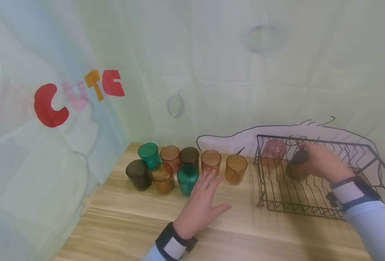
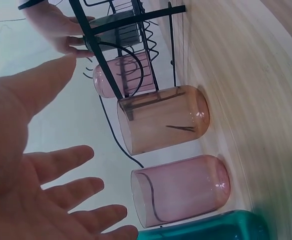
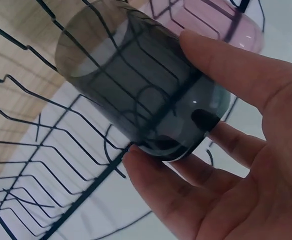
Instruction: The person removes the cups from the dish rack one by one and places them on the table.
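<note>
My right hand point(image 1: 322, 161) grips a dark grey glass point(image 3: 136, 85) by its base, thumb on one side and fingers on the other. The glass is upside down, within the black wire dish rack point(image 1: 304, 214). Beside it in the rack rests an upturned pink glass point(image 1: 273, 154). My left hand point(image 1: 202, 208) is held out over the table with its fingers spread, holding nothing. Closest to it in the head view are a teal glass point(image 1: 186, 185) and a pinkish glass point(image 1: 210, 161); an amber glass point(image 1: 236, 172) stands farther right.
Upright glasses cluster at the table's back left: a green one point(image 1: 149, 156), a dark one point(image 1: 139, 175), an amber one point(image 1: 163, 179), an orange-pink one point(image 1: 171, 157) and a brown one point(image 1: 189, 156). A printed cloth point(image 1: 212, 90) hangs behind the wooden table point(image 1: 124, 224).
</note>
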Action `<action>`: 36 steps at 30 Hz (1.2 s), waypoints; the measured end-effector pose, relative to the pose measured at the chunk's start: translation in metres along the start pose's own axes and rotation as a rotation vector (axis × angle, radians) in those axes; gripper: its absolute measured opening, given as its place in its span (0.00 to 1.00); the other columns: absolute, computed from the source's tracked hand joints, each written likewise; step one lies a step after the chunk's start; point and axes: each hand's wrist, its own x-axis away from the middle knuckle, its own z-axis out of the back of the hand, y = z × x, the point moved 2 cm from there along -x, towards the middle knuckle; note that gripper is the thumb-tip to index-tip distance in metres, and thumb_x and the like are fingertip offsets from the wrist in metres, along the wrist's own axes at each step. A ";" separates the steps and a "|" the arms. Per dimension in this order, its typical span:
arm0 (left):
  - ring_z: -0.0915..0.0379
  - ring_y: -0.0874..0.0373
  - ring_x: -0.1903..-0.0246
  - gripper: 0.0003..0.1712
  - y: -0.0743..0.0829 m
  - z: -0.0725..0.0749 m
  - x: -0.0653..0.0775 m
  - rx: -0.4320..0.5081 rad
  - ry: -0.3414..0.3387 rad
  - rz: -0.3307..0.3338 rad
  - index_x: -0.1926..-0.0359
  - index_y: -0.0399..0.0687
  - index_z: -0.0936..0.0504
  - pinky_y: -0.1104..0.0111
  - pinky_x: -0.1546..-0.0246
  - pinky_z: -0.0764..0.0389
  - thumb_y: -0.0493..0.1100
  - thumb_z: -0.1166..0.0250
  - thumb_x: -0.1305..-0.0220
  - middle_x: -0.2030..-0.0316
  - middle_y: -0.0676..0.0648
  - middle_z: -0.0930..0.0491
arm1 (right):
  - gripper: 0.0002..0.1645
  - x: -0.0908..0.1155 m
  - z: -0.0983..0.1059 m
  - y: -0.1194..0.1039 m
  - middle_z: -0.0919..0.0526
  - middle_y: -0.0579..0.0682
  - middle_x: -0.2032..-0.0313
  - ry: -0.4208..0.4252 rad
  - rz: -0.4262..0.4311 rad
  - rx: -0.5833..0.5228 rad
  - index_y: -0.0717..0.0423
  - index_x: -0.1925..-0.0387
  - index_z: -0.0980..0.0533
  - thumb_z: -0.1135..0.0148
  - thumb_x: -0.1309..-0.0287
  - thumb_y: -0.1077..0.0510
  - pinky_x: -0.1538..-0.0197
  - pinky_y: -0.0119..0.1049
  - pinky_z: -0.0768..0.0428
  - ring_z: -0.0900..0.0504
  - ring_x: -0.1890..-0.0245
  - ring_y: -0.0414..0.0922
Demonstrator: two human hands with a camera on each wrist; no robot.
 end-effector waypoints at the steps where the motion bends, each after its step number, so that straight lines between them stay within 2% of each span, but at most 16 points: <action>1: 0.59 0.44 0.28 0.46 0.000 0.001 0.000 0.008 0.003 0.002 0.32 0.55 0.38 0.45 0.32 0.48 0.71 0.42 0.47 0.27 0.46 0.50 | 0.58 0.003 0.003 -0.001 0.21 0.68 0.55 0.004 -0.001 -0.007 0.67 0.40 0.37 0.23 0.71 0.42 0.63 0.56 0.22 0.22 0.58 0.62; 5: 0.58 0.44 0.28 0.44 0.002 0.002 0.000 0.046 0.024 0.006 0.32 0.57 0.39 0.46 0.31 0.48 0.68 0.40 0.46 0.27 0.47 0.51 | 0.56 0.016 0.016 -0.004 0.18 0.60 0.57 0.024 -0.017 -0.076 0.59 0.44 0.33 0.25 0.72 0.33 0.64 0.52 0.21 0.20 0.59 0.57; 7: 0.57 0.45 0.28 0.43 0.002 0.003 0.000 0.072 0.038 0.009 0.32 0.58 0.39 0.47 0.32 0.46 0.68 0.40 0.45 0.27 0.48 0.51 | 0.54 0.024 0.025 -0.006 0.19 0.59 0.56 0.071 -0.019 -0.094 0.56 0.45 0.33 0.27 0.71 0.30 0.65 0.52 0.21 0.20 0.58 0.57; 12: 0.51 0.48 0.29 0.41 0.004 0.006 0.000 0.133 0.088 0.039 0.33 0.57 0.38 0.50 0.34 0.39 0.69 0.43 0.44 0.28 0.48 0.49 | 0.57 0.044 0.047 -0.021 0.27 0.69 0.48 0.253 0.002 -0.054 0.58 0.38 0.37 0.30 0.63 0.30 0.62 0.63 0.26 0.27 0.52 0.67; 15: 0.48 0.50 0.31 0.41 0.005 0.009 0.000 0.178 0.112 0.069 0.33 0.55 0.38 0.51 0.35 0.36 0.67 0.41 0.43 0.29 0.48 0.48 | 0.54 0.054 0.052 -0.040 0.25 0.67 0.50 0.321 0.051 -0.111 0.59 0.37 0.37 0.29 0.60 0.34 0.62 0.58 0.23 0.24 0.55 0.63; 19: 0.46 0.52 0.32 0.41 0.008 0.009 -0.001 0.228 0.136 0.090 0.33 0.56 0.39 0.52 0.36 0.34 0.65 0.39 0.43 0.29 0.50 0.46 | 0.49 0.063 0.049 -0.064 0.22 0.59 0.55 0.378 0.119 -0.205 0.58 0.39 0.35 0.28 0.59 0.39 0.66 0.46 0.19 0.21 0.60 0.55; 23: 0.45 0.55 0.32 0.40 0.010 0.010 -0.001 0.255 0.153 0.084 0.33 0.57 0.39 0.54 0.37 0.33 0.63 0.38 0.43 0.30 0.52 0.44 | 0.50 0.068 0.044 -0.080 0.24 0.58 0.53 0.405 0.118 -0.241 0.57 0.39 0.36 0.28 0.59 0.38 0.67 0.39 0.22 0.22 0.61 0.52; 25: 0.43 0.56 0.33 0.39 0.010 0.010 -0.001 0.266 0.159 0.080 0.33 0.57 0.38 0.55 0.37 0.32 0.63 0.38 0.43 0.31 0.52 0.43 | 0.52 0.070 0.042 -0.088 0.25 0.58 0.52 0.417 0.118 -0.257 0.54 0.36 0.40 0.28 0.59 0.38 0.67 0.39 0.22 0.22 0.61 0.52; 28: 0.40 0.57 0.35 0.39 0.011 0.011 -0.001 0.289 0.160 0.083 0.34 0.57 0.37 0.57 0.38 0.31 0.63 0.38 0.43 0.32 0.54 0.40 | 0.57 0.071 0.040 -0.098 0.26 0.59 0.50 0.433 0.145 -0.282 0.43 0.30 0.48 0.27 0.59 0.40 0.67 0.43 0.19 0.23 0.59 0.53; 30: 0.38 0.58 0.36 0.38 0.012 0.013 -0.001 0.311 0.153 0.091 0.35 0.57 0.36 0.58 0.38 0.31 0.64 0.39 0.43 0.34 0.54 0.37 | 0.57 0.072 0.036 -0.103 0.29 0.62 0.47 0.437 0.161 -0.278 0.35 0.29 0.50 0.28 0.57 0.40 0.65 0.49 0.18 0.25 0.55 0.56; 33: 0.36 0.58 0.37 0.37 0.013 0.014 -0.001 0.337 0.138 0.106 0.36 0.57 0.35 0.58 0.38 0.30 0.66 0.42 0.42 0.37 0.54 0.32 | 0.49 0.074 0.029 -0.112 0.31 0.62 0.46 0.436 0.187 -0.294 0.30 0.33 0.41 0.28 0.57 0.41 0.63 0.53 0.18 0.28 0.53 0.57; 35: 0.36 0.58 0.37 0.36 0.013 0.015 -0.001 0.357 0.125 0.111 0.36 0.57 0.35 0.57 0.38 0.30 0.67 0.45 0.40 0.38 0.53 0.30 | 0.44 0.075 0.024 -0.118 0.33 0.61 0.45 0.440 0.207 -0.321 0.34 0.37 0.35 0.27 0.57 0.43 0.61 0.52 0.17 0.29 0.51 0.57; 36: 0.36 0.58 0.37 0.35 0.014 0.015 -0.001 0.365 0.120 0.113 0.36 0.57 0.34 0.56 0.38 0.30 0.67 0.46 0.39 0.38 0.52 0.30 | 0.43 0.076 0.021 -0.121 0.32 0.60 0.46 0.443 0.220 -0.345 0.36 0.38 0.33 0.26 0.58 0.45 0.62 0.47 0.16 0.29 0.51 0.56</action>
